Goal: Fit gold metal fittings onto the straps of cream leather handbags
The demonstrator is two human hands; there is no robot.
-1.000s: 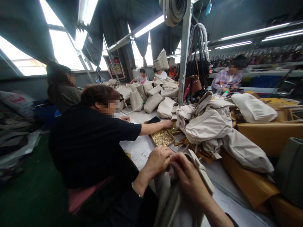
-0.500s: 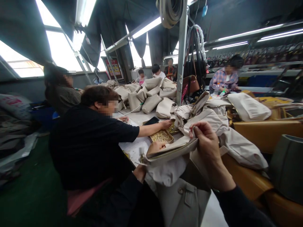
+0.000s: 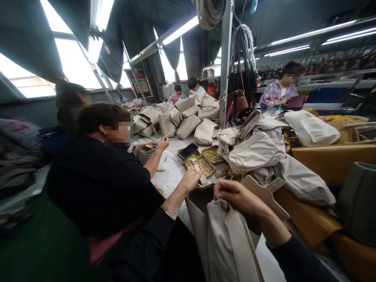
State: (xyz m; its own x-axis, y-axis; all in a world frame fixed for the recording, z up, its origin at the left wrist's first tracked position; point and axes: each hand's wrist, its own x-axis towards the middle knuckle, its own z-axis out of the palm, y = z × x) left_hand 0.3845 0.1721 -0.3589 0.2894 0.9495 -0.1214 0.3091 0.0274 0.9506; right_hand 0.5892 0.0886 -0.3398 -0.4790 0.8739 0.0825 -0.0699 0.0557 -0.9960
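A grey-beige bag [image 3: 196,213] stands upright in front of me, its mouth open at the top. My right hand [image 3: 235,196] pinches the pale fabric lining [image 3: 220,235], which hangs down over the near side of the bag. At the bag's far left edge is my left hand [image 3: 189,182], fingers stretched forward beside a narrow pale strap; whether it grips anything is hard to make out. Just beyond it lies a box of small gold-coloured pieces [image 3: 207,166]. A beige flap [image 3: 264,194] sticks out to the right of my right hand.
A co-worker in black [image 3: 100,176] sits close on the left, hands over another bag. A phone [image 3: 188,150] rests on the boxes. Pale bags [image 3: 188,127] are heaped behind a metal post [image 3: 225,70]. Brown bags [image 3: 337,164] and pale linings [image 3: 252,152] lie at the right.
The lining part that was held up between my hands is now down at the bag. My right hand has moved lower and left. The co-worker's arm has drawn back from the gold pieces.
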